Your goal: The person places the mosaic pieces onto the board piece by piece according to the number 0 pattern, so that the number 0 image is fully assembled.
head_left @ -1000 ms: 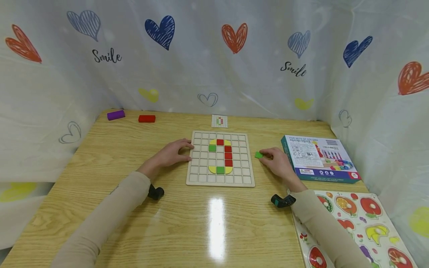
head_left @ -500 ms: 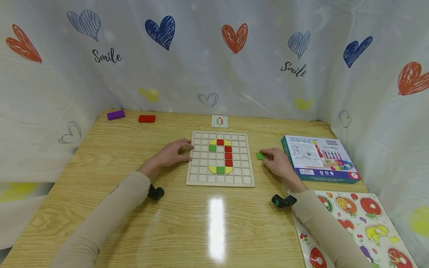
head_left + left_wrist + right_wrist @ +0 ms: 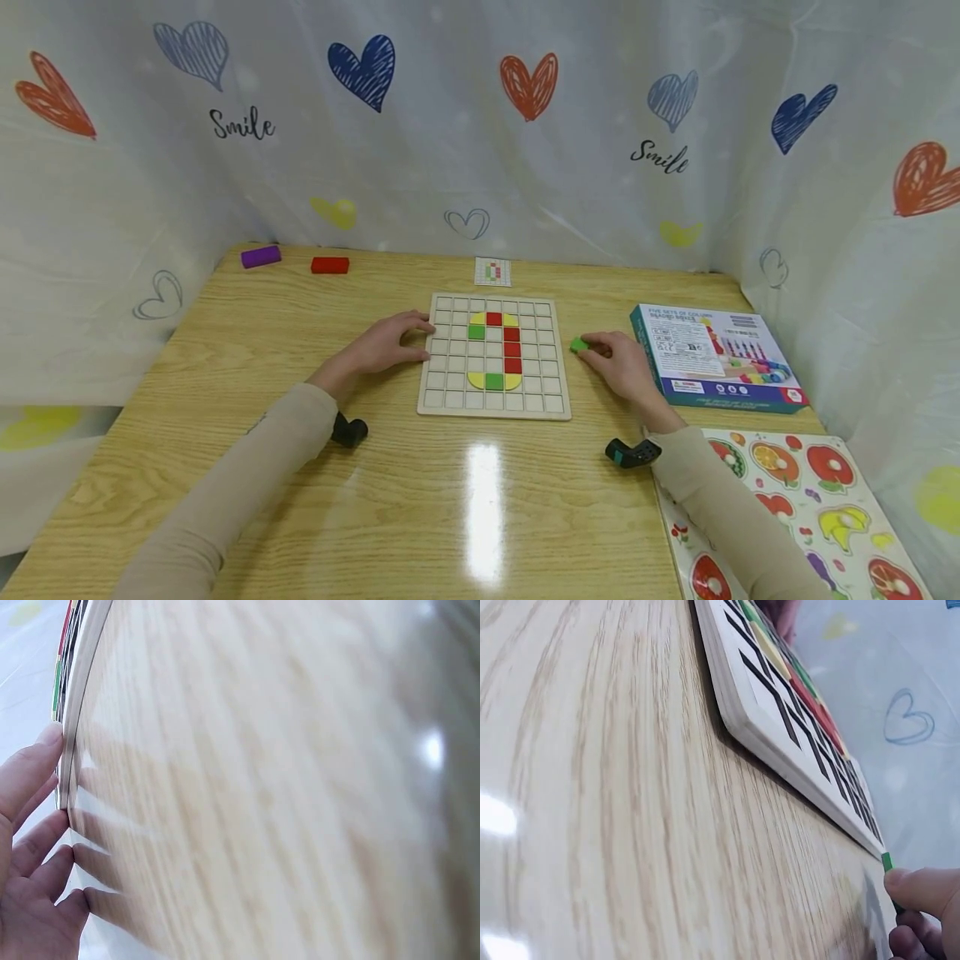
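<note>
Beside board, right hand pinching green tile

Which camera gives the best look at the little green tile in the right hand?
The head view: the green tile shows whole, pinched by the right hand beside the grid board. The right wrist view shows only its thin edge; the left wrist view shows none.

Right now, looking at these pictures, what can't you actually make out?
- Small pattern card at the wooden table's far edge, head view: too small to read.
- Green square tile, right wrist view: only a sliver shows behind the right hand's fingertips; its shape is cut off.
- Wooden grid board, left wrist view: seen edge-on beside the left hand, so the cells are hidden.
- Fruit puzzle board, head view: cut off by the frame edge.
</note>
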Available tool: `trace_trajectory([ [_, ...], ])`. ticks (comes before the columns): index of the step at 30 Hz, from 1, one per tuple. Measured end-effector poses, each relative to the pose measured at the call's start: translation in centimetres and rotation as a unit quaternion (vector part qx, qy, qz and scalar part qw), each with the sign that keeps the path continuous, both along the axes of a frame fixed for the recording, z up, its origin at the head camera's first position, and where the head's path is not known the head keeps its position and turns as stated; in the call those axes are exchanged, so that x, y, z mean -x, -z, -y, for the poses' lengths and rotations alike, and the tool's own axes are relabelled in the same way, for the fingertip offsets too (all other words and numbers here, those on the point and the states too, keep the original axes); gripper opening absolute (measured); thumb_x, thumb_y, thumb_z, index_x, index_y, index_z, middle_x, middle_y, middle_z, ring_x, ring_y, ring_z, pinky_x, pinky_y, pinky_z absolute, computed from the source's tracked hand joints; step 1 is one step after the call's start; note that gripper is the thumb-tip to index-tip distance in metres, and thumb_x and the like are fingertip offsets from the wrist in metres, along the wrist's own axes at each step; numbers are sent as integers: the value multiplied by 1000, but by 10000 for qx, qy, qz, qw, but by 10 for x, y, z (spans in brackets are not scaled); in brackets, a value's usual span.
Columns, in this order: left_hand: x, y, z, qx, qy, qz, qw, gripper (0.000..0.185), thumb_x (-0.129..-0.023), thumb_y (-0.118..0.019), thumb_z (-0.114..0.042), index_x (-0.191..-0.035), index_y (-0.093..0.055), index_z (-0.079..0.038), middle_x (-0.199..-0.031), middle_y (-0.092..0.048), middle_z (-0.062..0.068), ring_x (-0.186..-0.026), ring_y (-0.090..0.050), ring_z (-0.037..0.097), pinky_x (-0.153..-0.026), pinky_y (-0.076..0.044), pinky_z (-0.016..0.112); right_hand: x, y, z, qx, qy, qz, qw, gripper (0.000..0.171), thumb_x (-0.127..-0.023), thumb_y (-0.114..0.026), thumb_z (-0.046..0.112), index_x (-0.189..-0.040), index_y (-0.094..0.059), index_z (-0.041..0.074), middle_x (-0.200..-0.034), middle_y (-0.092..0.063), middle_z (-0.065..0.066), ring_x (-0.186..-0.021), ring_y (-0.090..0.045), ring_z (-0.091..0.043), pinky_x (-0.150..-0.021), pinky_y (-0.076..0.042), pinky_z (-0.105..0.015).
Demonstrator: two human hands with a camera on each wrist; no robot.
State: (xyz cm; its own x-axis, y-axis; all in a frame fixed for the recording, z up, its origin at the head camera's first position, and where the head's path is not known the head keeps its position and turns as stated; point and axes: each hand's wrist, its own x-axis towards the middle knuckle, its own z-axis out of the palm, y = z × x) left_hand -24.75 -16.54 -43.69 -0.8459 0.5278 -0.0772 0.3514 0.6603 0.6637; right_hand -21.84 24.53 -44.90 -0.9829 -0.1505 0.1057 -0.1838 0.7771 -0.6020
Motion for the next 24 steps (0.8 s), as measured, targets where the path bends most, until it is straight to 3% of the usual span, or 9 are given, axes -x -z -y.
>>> trace_trajectory([
  [10,0,0,-1,-26,12,-41,10000,47,-92,-70,-22,-133,-58,-4,-153,-37,17,-145,-24,35,-117,-21,50,-3,-23,35,624,156,399,9971,36,-95,-67,26,-127,-66,10,-125,-57,-13,-110,-62,-27,-95,-49,-44],
  [20,-1,0,0,-58,22,-66,10000,47,-92,-70,-22,-133,-58,-4,-152,-37,18,-145,-24,36,-117,-21,51,-1,-32,80,915,-172,931,9913,32,-96,-65,19,-127,-66,11,-124,-55,-10,-111,-59,-25,-92,-51,-40],
  [24,-1,-1,0,-72,13,-24,10000,47,-92,-70,-21,-134,-58,-4,-153,-36,18,-145,-23,35,-117,-20,51,2,-29,93,772,-514,849,9921,31,-95,-66,16,-125,-68,8,-123,-58,-11,-107,-62,-25,-91,-52,-39],
])
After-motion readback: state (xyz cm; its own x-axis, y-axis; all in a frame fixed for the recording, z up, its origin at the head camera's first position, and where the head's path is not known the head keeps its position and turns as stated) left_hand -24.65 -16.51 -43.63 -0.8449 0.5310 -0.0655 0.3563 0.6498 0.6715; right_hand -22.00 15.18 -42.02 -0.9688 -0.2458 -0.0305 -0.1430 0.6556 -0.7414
